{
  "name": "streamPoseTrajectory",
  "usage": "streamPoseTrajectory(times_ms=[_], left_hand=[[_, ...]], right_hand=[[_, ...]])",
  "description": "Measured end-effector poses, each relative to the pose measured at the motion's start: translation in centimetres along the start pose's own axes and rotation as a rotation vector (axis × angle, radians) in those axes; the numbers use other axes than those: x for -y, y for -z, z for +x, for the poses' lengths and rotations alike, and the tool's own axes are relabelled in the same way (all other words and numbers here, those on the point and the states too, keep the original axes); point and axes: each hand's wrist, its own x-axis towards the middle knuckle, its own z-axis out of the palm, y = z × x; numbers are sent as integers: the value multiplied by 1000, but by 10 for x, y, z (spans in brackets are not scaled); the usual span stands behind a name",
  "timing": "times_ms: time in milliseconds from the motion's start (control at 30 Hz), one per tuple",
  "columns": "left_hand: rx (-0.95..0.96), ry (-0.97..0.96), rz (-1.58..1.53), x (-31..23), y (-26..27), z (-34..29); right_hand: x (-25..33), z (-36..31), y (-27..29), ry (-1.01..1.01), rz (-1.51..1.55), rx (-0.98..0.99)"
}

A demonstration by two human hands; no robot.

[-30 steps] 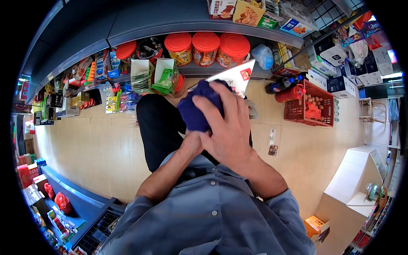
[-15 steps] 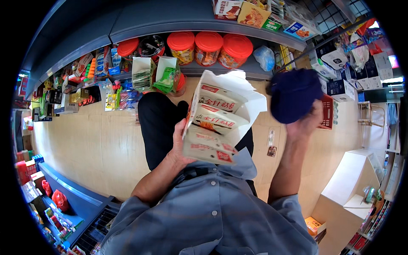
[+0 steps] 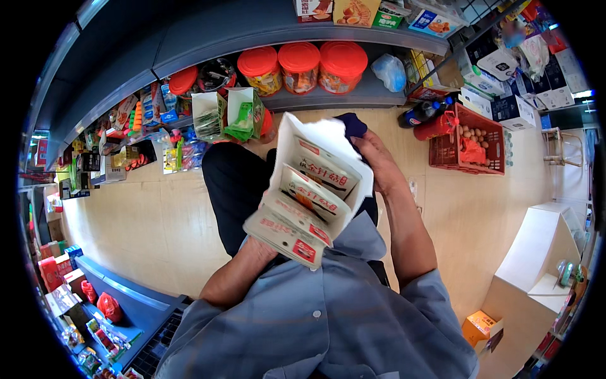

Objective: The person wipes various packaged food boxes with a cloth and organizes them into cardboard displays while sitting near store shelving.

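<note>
My left hand (image 3: pixel 260 247) holds an open white display carton (image 3: pixel 310 189) from below; the carton holds several white packets with red and orange print. Most of that hand is hidden under the carton. My right hand (image 3: pixel 377 158) is behind the carton's far flap and grips a dark blue cloth (image 3: pixel 352 125), which presses against the back of the flap. Both forearms rise from my grey-blue shirt at the bottom of the view.
A grey shelf unit runs along the top with three red-lidded jars (image 3: pixel 302 66), snack boxes and hanging packets. A red crate (image 3: pixel 468 140) with eggs and a dark bottle (image 3: pixel 424 110) stand on the wooden floor at right. A white counter (image 3: pixel 536 252) is lower right; a blue shelf (image 3: pixel 107 290) lower left.
My right hand with the blue cloth swung out to the right, away from the carton, and has now come back behind the carton's far flap. The carton stays held in my left hand.
</note>
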Motion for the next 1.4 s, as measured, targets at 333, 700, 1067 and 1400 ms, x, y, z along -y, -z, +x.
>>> streamPoseTrajectory(times_ms=[333, 700, 1067, 1400], left_hand=[[299, 10, -113, 9, -34, 22], [167, -394, 186, 3, -67, 24], [252, -523, 471, 5, -67, 39], [194, -507, 381, -81, -96, 11]], right_hand=[[-6, -20, -22, 606, 542, -91], [-54, -62, -55, 672, 146, -273], [-21, -36, -87, 1345, -767, -304], [-17, -51, -23, 445, 424, -358]])
